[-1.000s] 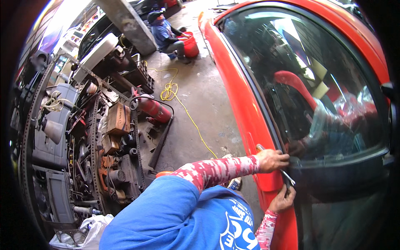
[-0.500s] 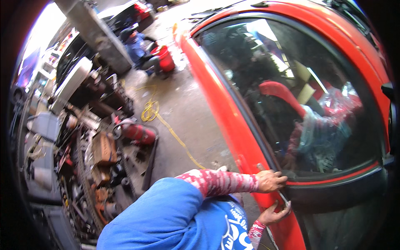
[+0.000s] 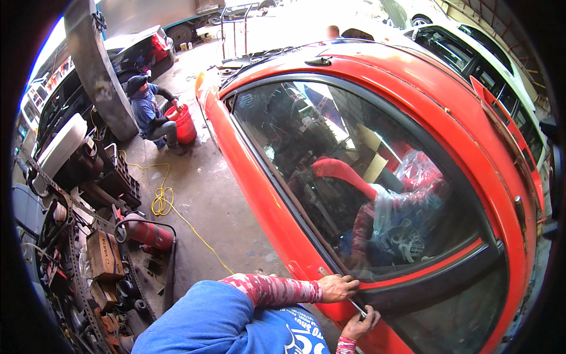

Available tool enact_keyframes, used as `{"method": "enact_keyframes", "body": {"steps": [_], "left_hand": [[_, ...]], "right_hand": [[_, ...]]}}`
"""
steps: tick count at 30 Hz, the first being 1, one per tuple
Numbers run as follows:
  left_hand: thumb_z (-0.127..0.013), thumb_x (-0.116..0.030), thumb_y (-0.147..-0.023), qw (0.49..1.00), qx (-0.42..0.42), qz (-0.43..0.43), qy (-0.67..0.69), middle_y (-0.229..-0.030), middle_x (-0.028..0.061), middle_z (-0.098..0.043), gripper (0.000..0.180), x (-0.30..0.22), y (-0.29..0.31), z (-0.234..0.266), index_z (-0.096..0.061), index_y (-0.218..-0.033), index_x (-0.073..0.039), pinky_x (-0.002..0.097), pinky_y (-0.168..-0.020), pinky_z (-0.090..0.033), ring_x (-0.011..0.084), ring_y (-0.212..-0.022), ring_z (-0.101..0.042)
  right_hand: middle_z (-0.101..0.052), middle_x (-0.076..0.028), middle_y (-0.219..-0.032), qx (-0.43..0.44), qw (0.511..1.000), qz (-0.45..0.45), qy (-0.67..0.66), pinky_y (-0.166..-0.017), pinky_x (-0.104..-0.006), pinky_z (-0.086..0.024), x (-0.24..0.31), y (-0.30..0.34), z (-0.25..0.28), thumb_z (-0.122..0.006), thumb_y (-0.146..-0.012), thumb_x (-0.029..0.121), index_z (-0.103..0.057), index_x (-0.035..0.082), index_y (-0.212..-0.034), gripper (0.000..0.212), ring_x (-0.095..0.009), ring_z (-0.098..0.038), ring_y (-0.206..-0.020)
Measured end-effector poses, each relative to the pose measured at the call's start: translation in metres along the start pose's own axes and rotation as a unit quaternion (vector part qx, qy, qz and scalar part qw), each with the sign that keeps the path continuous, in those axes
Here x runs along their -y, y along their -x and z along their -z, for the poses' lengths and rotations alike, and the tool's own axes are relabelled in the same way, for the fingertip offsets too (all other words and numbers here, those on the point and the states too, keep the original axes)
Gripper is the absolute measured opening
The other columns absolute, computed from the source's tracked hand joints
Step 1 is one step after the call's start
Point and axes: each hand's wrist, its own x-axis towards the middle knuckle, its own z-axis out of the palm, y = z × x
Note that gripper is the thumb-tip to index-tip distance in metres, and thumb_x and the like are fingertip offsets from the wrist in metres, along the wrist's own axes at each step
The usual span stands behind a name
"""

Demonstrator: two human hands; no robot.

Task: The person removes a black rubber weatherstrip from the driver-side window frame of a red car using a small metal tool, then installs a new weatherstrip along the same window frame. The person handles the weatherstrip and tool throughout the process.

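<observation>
My left hand [image 3: 339, 288] has its fingers closed on the end of the dark window trim strip [image 3: 295, 203], at the lower corner of the red car's [image 3: 268, 218] side window [image 3: 365, 177]. Just below it, my right hand [image 3: 361, 323] pinches a thin silvery tool [image 3: 357, 308]. The tool's tip points up toward my left hand, along the door edge; its exact kind is not clear. Both hands lie close together against the red door panel. Patterned red-and-white sleeves cover my forearms.
A person [image 3: 150, 112] sits by a red bucket [image 3: 184, 125] near a pillar [image 3: 100, 74]. A yellow cord [image 3: 194, 221] crosses the floor. On the left are a red cylinder [image 3: 148, 233], a cardboard box [image 3: 105, 255] and metal parts. A white car [image 3: 454, 47] stands beyond the red one.
The view has shifted, showing more of the car roof and the background. Both hands stay at the same corner of the window, the right still holding the thin tool.
</observation>
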Motion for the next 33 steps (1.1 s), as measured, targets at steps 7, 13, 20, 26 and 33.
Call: {"method": "enact_keyframes", "body": {"steps": [7, 13, 20, 26, 33], "left_hand": [[-0.061, -0.021, -0.086, 1.0, -0.011, 0.003, -0.006, -0.111, 0.0108, -0.054, 0.034, 0.001, -0.005, -0.001, -0.067, -0.114, -0.003, 0.0346, -0.069, -0.058, 0.0246, -0.098, -0.059], [-0.061, -0.02, -0.086, 1.0, -0.004, -0.007, -0.002, -0.114, 0.0121, -0.054, 0.036, 0.002, -0.006, 0.0, -0.068, -0.116, -0.003, 0.0343, -0.071, -0.059, 0.0259, -0.101, -0.059], [-0.061, -0.021, -0.085, 0.998, 0.055, -0.006, 0.004, -0.119, 0.012, -0.054, 0.041, 0.001, -0.005, 0.023, -0.066, -0.122, -0.004, 0.0367, -0.075, -0.059, 0.0273, -0.114, -0.056], [-0.064, -0.022, -0.09, 0.976, -0.134, 0.052, 0.165, -0.094, 0.0184, -0.057, 0.025, -0.002, -0.08, 0.137, -0.057, -0.103, -0.001, 0.0458, -0.073, -0.054, 0.0389, -0.082, -0.062], [-0.058, -0.006, -0.092, 0.925, -0.364, -0.094, -0.044, -0.094, 0.0153, -0.061, 0.014, 0.046, -0.294, 0.284, -0.061, -0.106, -0.006, 0.0476, -0.074, -0.05, 0.039, -0.089, -0.061]], "right_hand": [[-0.06, -0.022, -0.121, -0.092, 0.99, -0.086, -0.07, -0.094, -0.0476, -0.049, -0.005, 0.024, -0.027, -0.076, -0.09, 0.017, -0.052, -0.005, -0.129, 0.051, -0.038, -0.061, -0.108], [-0.069, -0.018, -0.1, -0.087, 0.958, -0.237, -0.132, -0.088, -0.0428, -0.052, -0.014, 0.019, -0.026, -0.08, -0.084, 0.007, -0.065, -0.008, -0.109, 0.033, -0.032, -0.066, -0.095], [-0.061, -0.008, -0.09, -0.128, 0.903, -0.323, -0.254, -0.078, -0.0363, -0.049, -0.007, 0.011, -0.03, -0.083, -0.084, 0.014, -0.061, -0.003, -0.095, 0.03, -0.02, -0.054, -0.081], [-0.057, -0.001, -0.084, -0.072, 0.857, -0.423, -0.287, -0.059, -0.0288, -0.049, -0.015, 0.002, -0.025, -0.078, -0.088, 0.012, -0.061, 0.004, -0.095, 0.02, -0.012, -0.053, -0.07], [-0.057, 0.002, -0.075, -0.066, 0.841, -0.385, -0.375, -0.054, -0.0243, -0.047, -0.005, -0.011, -0.015, -0.076, -0.089, 0.008, -0.058, 0.007, -0.09, 0.018, -0.007, -0.052, -0.06]]}}
